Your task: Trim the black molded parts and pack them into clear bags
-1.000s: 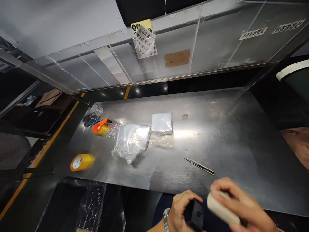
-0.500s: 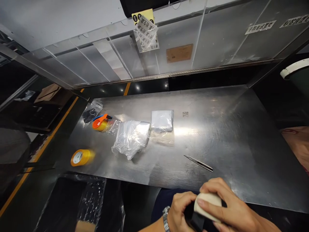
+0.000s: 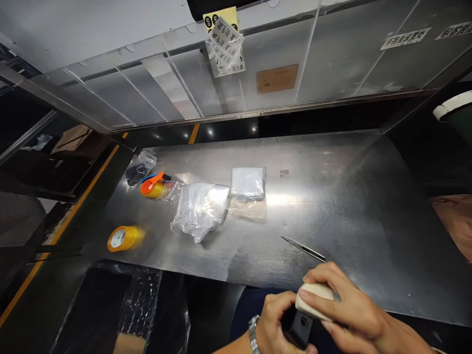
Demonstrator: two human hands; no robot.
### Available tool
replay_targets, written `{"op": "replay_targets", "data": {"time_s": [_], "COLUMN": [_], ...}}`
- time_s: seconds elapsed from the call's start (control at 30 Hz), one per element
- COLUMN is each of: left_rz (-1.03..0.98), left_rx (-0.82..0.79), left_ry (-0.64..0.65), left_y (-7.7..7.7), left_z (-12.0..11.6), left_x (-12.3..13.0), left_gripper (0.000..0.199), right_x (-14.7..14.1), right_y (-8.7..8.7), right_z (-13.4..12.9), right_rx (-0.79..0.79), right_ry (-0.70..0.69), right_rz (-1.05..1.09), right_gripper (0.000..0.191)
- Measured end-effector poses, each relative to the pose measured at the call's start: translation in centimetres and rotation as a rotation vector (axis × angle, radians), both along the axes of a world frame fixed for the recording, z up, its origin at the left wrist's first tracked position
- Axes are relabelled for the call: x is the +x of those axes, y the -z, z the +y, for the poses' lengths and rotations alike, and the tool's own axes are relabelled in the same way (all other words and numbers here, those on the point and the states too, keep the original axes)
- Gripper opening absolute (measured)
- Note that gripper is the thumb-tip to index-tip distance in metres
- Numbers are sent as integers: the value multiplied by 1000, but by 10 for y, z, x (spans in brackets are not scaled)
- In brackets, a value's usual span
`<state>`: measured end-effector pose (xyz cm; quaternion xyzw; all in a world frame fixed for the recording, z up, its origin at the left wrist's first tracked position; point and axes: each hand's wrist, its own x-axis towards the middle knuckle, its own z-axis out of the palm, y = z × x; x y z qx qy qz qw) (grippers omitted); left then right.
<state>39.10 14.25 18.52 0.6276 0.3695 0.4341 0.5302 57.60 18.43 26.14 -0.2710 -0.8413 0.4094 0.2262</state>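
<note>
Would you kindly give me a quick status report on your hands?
Left hand gripping black box. Right hand holding cream block against it. Tweezers beyond, clear of both hands.

Bright light from above, hard glare on the steel.

A white band of glare lay across the stainless steel table (image 3: pixel 350 236), just beyond the plastic bag (image 3: pixel 201 211), which cast only a small, soft shadow. The roll of yellow tape (image 3: pixel 123 239) looked smeared, and the acrylic panel (image 3: pixel 324 54) carried pale reflections. The wide lens bent straight edges toward the frame's corners, and the floor (image 3: pixel 73 196) at the left fell dim.
</note>
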Motion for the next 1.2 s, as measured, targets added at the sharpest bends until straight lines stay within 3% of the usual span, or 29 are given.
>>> {"op": "replay_targets", "data": {"time_s": [0.13,0.2,0.27,0.33,0.47,0.53,0.6,0.67,0.77,0.87,0.93,1.0,1.1,1.2], "left_rz": [6,-21,-93,-207,-454,-554,-645,-729,-756,-526,-270,-54,49,51], "left_rx": [-8,-96,-200,-269,-281,-265,-267,-315,-475,-539,-422,-268,-160,-181], "left_ry": [-50,-19,9,1,-5,24,45,8,-155,-307,-361,-379,-329,-310], "left_y": [8,1,-9,-18,-17,-11,-7,-6,-8,-4,2,6,3,-8], "left_z": [-4,0,7,14,20,20,20,20,21,21,18,14,11,12], "left_x": [1,0,-1,-3,-4,-2,0,4,8,6,1,-4,-10,-12], "left_gripper": [52,50,49,52,60,63,68,71,78,79,76,74,79,91], "right_x": [-4,0,10,22,41,44,42,36,15,-18,-44,-65,-79,-73], "right_y": [-2,11,41,84,175,204,215,207,161,95,57,31,23,36], "right_z": [1,4,12,24,53,64,70,73,65,42,25,17,24,34], "right_rx": [-72,-50,-5,-45,-88,-122,-151,-154,-139,-186,-186,-153,-366,-711], "right_ry": [-45,2,178,492,866,953,992,1020,983,740,459,357,366,488], "right_rz": [-10,-31,-113,-247,-433,-504,-545,-551,-470,-265,44,140,143,224], "right_gripper": [49,47,42,34,46,42,40,42,49,46,57,51,45,47]}}
